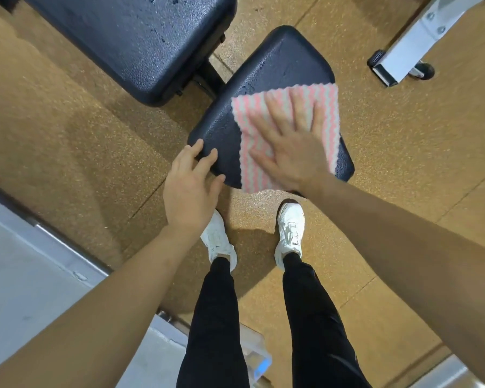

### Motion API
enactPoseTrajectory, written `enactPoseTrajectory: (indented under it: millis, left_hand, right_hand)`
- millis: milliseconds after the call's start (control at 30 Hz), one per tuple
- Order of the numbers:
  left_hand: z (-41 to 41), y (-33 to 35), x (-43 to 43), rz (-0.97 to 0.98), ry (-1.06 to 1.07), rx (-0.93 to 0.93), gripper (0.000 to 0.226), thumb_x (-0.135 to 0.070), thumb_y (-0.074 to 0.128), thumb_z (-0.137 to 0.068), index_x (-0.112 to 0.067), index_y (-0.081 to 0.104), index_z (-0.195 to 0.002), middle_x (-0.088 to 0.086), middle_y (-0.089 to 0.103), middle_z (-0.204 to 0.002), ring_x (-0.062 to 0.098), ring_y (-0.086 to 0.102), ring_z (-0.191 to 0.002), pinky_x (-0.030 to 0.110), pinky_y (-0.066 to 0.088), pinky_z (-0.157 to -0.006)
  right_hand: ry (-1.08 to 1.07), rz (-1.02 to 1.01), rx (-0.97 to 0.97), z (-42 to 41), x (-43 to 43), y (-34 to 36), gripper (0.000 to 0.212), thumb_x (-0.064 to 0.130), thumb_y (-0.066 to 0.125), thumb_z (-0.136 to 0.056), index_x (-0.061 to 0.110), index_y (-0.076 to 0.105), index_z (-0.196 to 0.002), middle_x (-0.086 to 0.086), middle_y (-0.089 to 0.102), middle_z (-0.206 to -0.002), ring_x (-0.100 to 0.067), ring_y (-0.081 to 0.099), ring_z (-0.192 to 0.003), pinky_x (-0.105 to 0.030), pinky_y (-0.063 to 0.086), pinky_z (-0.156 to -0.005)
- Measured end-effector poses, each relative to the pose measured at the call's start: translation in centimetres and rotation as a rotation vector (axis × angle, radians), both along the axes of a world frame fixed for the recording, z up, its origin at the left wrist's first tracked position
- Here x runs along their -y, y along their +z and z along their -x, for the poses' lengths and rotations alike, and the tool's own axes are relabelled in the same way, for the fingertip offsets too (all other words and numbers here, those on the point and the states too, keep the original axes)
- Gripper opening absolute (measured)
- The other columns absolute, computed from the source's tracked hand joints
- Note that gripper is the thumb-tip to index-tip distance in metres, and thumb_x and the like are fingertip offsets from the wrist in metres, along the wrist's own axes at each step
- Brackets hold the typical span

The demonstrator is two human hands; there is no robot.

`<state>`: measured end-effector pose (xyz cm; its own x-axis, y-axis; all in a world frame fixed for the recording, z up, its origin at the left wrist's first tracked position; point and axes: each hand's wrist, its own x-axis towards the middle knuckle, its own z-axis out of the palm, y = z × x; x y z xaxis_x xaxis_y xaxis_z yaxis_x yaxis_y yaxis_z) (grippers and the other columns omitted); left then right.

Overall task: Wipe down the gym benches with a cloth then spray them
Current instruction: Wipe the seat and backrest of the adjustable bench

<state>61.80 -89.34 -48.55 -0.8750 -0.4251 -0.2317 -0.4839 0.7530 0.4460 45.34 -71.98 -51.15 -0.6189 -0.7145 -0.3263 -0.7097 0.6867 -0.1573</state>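
A dark blue bench seat pad (280, 65) lies below me, with wet streaks on its far half. Spread over its near right part is a pink and white striped cloth (252, 113). My right hand (294, 147) presses flat on the cloth, fingers straight and spread. My left hand (191, 183) rests with relaxed fingers on the seat pad's near left corner. The larger back pad (129, 37) of the bench lies at upper left, covered in droplets.
My two white shoes (289, 233) stand on the tan speckled rubber floor (67, 130) just in front of the seat. A white metal frame with a wheel (403, 54) is at upper right. A grey metal ledge (25, 261) runs along the lower left.
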Motion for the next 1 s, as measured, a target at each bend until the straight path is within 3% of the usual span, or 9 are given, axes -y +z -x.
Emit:
enactPoseTrajectory:
  millis: [267, 500, 600, 733, 800, 900, 1000]
  left_hand:
    - [0.9, 0.8, 0.0, -0.012, 0.046, 0.054, 0.047, -0.025, 0.082, -0.085, -0.020, 0.069, -0.129, 0.005, 0.059, -0.143, 0.030, 0.054, -0.134, 0.043, 0.056, -0.085]
    - [0.8, 1.0, 0.6, -0.123, 0.066, 0.029, 0.048, -0.024, 0.083, -0.083, -0.020, 0.069, -0.129, -0.001, 0.058, -0.146, 0.025, 0.057, -0.132, 0.039, 0.057, -0.093]
    - [0.3, 1.0, 1.8, -0.324, 0.227, -0.052, 0.048, -0.016, 0.081, -0.085, -0.020, 0.065, -0.130, -0.009, 0.055, -0.142, 0.013, 0.061, -0.121, 0.037, 0.059, -0.091]
    - [0.1, 1.2, 2.3, -0.465, 0.459, -0.057, 0.048, -0.010, 0.077, -0.089, -0.019, 0.062, -0.134, -0.010, 0.060, -0.131, -0.004, 0.058, -0.114, 0.033, 0.051, -0.103]
    - [0.3, 1.6, 1.8, -0.585, 0.551, -0.027, 0.046, -0.011, 0.073, -0.093, -0.020, 0.061, -0.136, -0.014, 0.064, -0.124, -0.010, 0.059, -0.107, 0.025, 0.051, -0.101]
    - [1.0, 2.2, 0.9, -0.711, 0.662, -0.023, 0.047, -0.010, 0.068, -0.096, -0.018, 0.058, -0.141, -0.008, 0.066, -0.130, -0.007, 0.064, -0.110, 0.022, 0.053, -0.098]
    - [1.8, 2.6, 0.2, -0.765, 0.796, -0.063, 0.044, -0.007, 0.064, -0.097, -0.015, 0.058, -0.140, -0.010, 0.067, -0.125, -0.015, 0.064, -0.098, 0.010, 0.053, -0.086]
  right_hand:
    - [-0.166, -0.081, -0.042, 8.9, 1.7, 1.0, 0.071, 0.072, 0.008, -0.099, 0.039, -0.007, -0.160, 0.000, -0.008, -0.171, -0.036, -0.010, -0.156, -0.067, 0.001, -0.121]
    - [-0.061, 0.007, -0.022, 6.8, 5.6, 0.6, 0.073, 0.071, 0.016, -0.100, 0.034, 0.012, -0.162, -0.003, 0.004, -0.171, -0.040, 0.000, -0.156, -0.068, 0.000, -0.120]
    - [0.073, 0.037, -0.023, 3.1, 6.3, 0.2, 0.077, 0.076, 0.019, -0.097, 0.035, 0.017, -0.161, -0.003, 0.009, -0.171, -0.042, 0.004, -0.155, -0.070, 0.004, -0.119]
    - [0.232, 0.091, -0.011, -1.7, 6.3, -0.5, 0.078, 0.076, 0.028, -0.095, 0.034, 0.024, -0.160, -0.005, 0.016, -0.170, -0.047, 0.008, -0.154, -0.074, 0.005, -0.115]
    - [0.279, 0.095, -0.017, -3.2, 5.8, -0.7, 0.075, 0.074, 0.028, -0.097, 0.035, 0.023, -0.160, -0.003, 0.016, -0.170, -0.045, 0.007, -0.154, -0.073, 0.004, -0.116]
    - [0.356, 0.123, -0.032, -3.7, 4.7, -0.7, 0.068, 0.068, 0.030, -0.101, 0.035, 0.023, -0.160, -0.001, 0.016, -0.170, -0.041, 0.008, -0.155, -0.071, 0.006, -0.117]
    - [0.446, 0.120, -0.034, -2.4, 3.8, -1.0, 0.071, 0.069, 0.029, -0.101, 0.034, 0.021, -0.161, 0.000, 0.015, -0.170, -0.039, 0.007, -0.156, -0.069, 0.005, -0.119]
